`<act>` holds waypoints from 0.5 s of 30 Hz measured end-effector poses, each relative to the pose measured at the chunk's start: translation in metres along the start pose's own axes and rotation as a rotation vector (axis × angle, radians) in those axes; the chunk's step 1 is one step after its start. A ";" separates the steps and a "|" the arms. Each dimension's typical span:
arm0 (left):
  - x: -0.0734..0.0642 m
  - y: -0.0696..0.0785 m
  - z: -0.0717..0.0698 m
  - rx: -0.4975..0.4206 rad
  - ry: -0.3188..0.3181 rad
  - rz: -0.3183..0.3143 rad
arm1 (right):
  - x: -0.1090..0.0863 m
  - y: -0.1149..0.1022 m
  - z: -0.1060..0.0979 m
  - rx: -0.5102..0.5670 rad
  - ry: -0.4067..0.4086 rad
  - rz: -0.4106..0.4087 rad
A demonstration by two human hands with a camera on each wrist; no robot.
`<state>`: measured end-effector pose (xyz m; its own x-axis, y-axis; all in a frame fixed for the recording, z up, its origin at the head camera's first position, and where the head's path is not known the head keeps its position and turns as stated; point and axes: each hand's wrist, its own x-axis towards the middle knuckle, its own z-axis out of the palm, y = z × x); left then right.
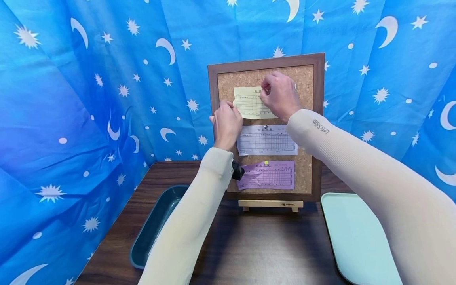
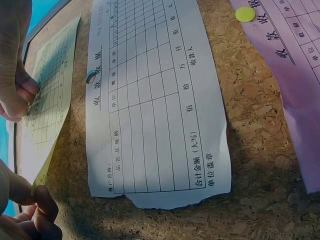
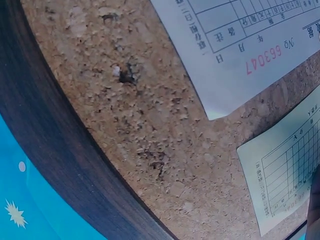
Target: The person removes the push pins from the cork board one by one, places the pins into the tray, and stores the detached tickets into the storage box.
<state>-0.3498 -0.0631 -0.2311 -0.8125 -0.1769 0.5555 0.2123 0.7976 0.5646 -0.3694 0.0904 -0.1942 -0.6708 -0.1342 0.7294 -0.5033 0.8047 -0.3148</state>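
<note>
Corkboard (image 1: 305, 166) in a brown wooden frame (image 1: 317, 118) leans on a light wooden stand (image 1: 270, 204), which is placed on the dark wood-grain surface (image 1: 256, 241). Three printed slips are arranged on the board, one above another. The yellow slip (image 1: 249, 105) is the highest, and both hands are working at it. The left hand (image 1: 228, 122) pinches this slip between thumb and finger near its lower left corner, with the other fingers bent. The right hand (image 1: 279, 95) is at the upper middle part of the same slip; its fingers are curled and the tips are close together, but I cannot tell what is between them.

Below is the white slip (image 1: 267, 142), held by a silver pin (image 1: 265, 127) at the top middle; its left edge is torn unevenly. The purple slip (image 1: 274, 178) is the lowest, with a yellow pin (image 1: 266, 162) at its top, and its left part is wrinkled. A dark teal tray (image 1: 140, 233) is on the left, partly covered by the left sleeve (image 1: 185, 221), and a pale green tray (image 1: 352, 225) is on the right. Blue cloth (image 1: 117, 99) with white moons and stars hangs behind.
</note>
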 end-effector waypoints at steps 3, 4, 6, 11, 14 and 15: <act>0.000 0.001 -0.001 -0.006 0.001 -0.001 | 0.000 0.000 -0.001 -0.003 -0.004 -0.004; 0.000 0.001 -0.001 -0.006 0.001 -0.002 | 0.000 0.000 -0.001 -0.002 -0.006 -0.007; 0.000 0.002 -0.001 -0.010 -0.001 -0.001 | -0.001 0.001 -0.002 0.000 -0.008 -0.014; 0.000 0.001 -0.001 -0.017 0.009 0.003 | -0.003 0.005 -0.003 0.011 -0.005 -0.041; 0.000 0.001 0.000 -0.027 0.008 0.002 | -0.005 0.007 -0.004 0.014 -0.008 -0.044; 0.000 0.002 0.000 -0.029 0.010 0.002 | -0.006 0.008 -0.004 0.014 -0.008 -0.046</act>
<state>-0.3493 -0.0619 -0.2301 -0.8068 -0.1816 0.5623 0.2293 0.7808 0.5811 -0.3674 0.0998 -0.1982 -0.6511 -0.1751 0.7385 -0.5408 0.7897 -0.2896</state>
